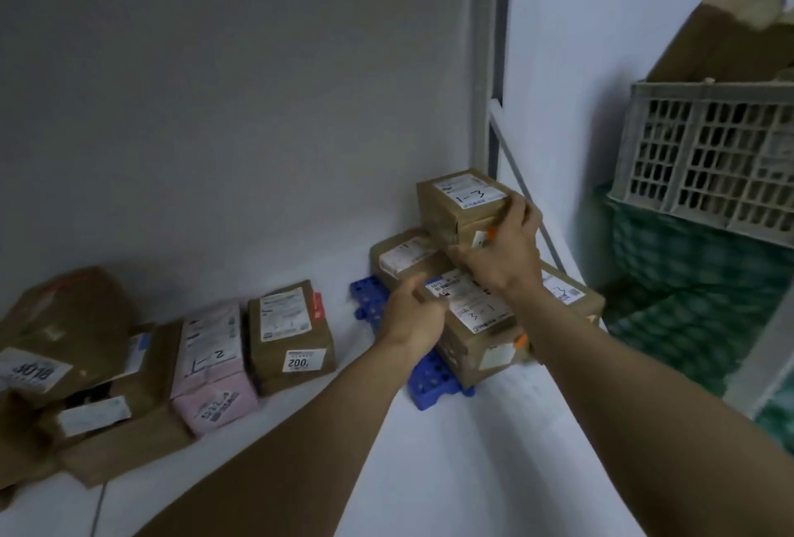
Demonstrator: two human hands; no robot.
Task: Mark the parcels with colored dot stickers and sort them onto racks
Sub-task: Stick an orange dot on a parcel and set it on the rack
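Head view: both hands on the parcel stack in the shelf corner

Both bare arms reach forward to a stack of brown parcels that stands on a blue plastic grid pallet [434, 386], in the right back corner of a white shelf board [429, 472]. The right hand [502, 255] lies on the highest box, the parcel marked 1-3 [455, 210]. Its fingers are curled over the near right edge of this box and grip it. A small white piece with an orange tip [484, 237] shows beside the thumb; what it is, I cannot tell. The left hand [412, 313] is lower. Its fingers are bent and pinch the left edge of the parcel marked 3-1 [477, 313], which lies in front of and below the top box. A small orange mark [522, 339] sits at the front right corner of this parcel. Behind the left hand another brown parcel [401, 255] is partly covered, and one more labelled parcel [567, 291] shows to the right of the right wrist.

Farther left on the same board a brown parcel with a "200" label [292, 339] stands upright, with a red sticker [317, 305] on its side. Just beside it is a pink parcel [215, 369], and then a loose heap of brown parcels [64, 343]. To the right, past the white rack post [494, 63], a white plastic crate [709, 158] holds cardboard and rests on green checked material [687, 278].
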